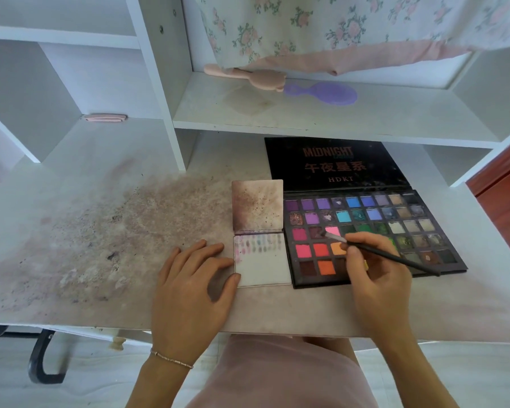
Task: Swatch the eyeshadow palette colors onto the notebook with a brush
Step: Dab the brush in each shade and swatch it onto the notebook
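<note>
From the head view, the right hand point(371, 269) pinches the brush point(389, 256), its tip on a pink pan of the open eyeshadow palette point(424, 228). The left hand point(189, 278) lies flat, fingers relaxed, touching the notebook point(262, 269) just left of the palette on the powder-stained white desk point(100, 231) under shelves.

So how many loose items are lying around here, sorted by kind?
Hairbrushes: 2, pink and purple
Makeup brush: 1
Eyeshadow palette: 1
Notebook: 1
Pink flat case: 1
Total: 6
</note>
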### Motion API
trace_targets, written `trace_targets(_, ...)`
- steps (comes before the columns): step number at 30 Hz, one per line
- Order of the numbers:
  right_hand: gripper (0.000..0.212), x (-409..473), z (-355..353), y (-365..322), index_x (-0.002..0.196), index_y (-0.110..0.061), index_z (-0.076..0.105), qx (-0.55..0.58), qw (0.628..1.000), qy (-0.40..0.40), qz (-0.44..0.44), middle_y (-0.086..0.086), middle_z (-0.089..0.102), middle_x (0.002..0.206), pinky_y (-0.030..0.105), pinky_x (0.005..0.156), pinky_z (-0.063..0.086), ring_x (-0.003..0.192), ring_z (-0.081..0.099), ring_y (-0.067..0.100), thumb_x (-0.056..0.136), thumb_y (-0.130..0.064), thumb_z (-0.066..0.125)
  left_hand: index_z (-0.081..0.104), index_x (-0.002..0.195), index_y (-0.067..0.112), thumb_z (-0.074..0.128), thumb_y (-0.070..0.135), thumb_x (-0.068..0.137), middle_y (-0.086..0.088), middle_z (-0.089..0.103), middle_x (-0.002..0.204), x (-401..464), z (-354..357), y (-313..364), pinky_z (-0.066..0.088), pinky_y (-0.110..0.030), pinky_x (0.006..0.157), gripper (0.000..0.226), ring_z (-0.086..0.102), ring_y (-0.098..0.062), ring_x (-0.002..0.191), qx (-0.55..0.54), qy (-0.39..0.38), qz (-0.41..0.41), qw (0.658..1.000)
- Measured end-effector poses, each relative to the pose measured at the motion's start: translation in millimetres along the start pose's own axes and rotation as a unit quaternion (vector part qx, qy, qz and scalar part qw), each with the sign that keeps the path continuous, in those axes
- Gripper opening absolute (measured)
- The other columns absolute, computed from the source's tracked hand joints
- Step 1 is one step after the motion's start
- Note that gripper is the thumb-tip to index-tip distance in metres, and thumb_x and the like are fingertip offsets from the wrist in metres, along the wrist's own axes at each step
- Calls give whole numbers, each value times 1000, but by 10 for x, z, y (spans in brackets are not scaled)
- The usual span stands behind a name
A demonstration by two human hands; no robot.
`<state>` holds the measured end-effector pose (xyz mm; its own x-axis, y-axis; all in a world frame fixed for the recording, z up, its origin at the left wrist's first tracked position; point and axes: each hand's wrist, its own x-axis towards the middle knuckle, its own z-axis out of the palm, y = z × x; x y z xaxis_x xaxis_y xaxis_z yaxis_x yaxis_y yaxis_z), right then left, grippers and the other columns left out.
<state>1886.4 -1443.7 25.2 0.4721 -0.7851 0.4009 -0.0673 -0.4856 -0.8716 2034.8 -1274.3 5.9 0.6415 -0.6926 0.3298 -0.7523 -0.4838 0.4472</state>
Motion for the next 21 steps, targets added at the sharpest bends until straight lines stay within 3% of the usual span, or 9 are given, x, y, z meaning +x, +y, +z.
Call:
trace_targets(2,33,22,-77,51,85,-32,54,-18,1000,0,22,-2,60,82,17,61,50,76,59,13,87,0,52,71,85,18,49,42,78,1,68,104,3,1,2,38,-49,100,33,60,-23,107,1,4,2,1000)
trace_targets(5,34,55,-82,77,82,-35,51,-36,999,3,39,-7,60,76,10,59,47,74,59,1,89,-2,50,72,85,18,49,42,78,1,68,104,4,-1,6,39,-49,100,34,60,-23,106,3,4,0,1000)
trace_targets(8,30,61,-24,66,77,-34,50,-29,999,-2,41,-10,58,67,8,55,44,65,57,0,90,-7,51,72,85,18,49,42,77,1,68,104,6,-1,5,39,-49,100,34,60,-23,107,4,3,0,1000)
trace_targets(13,28,76,59,26,75,-34,48,-61,997,-41,16,-11,57,62,12,49,46,66,59,5,90,-11,51,72,86,17,49,42,77,0,68,104,7,8,-3,39,-50,100,35,60,-25,107,8,3,4,1000)
trace_targets(21,33,71,48,11,75,-36,44,-87,995,-44,8,-11,54,67,24,54,48,75,56,11,90,-7,50,72,85,16,50,42,77,-1,68,104,5,7,0,41,-53,98,35,60,-25,106,8,10,6,1000)
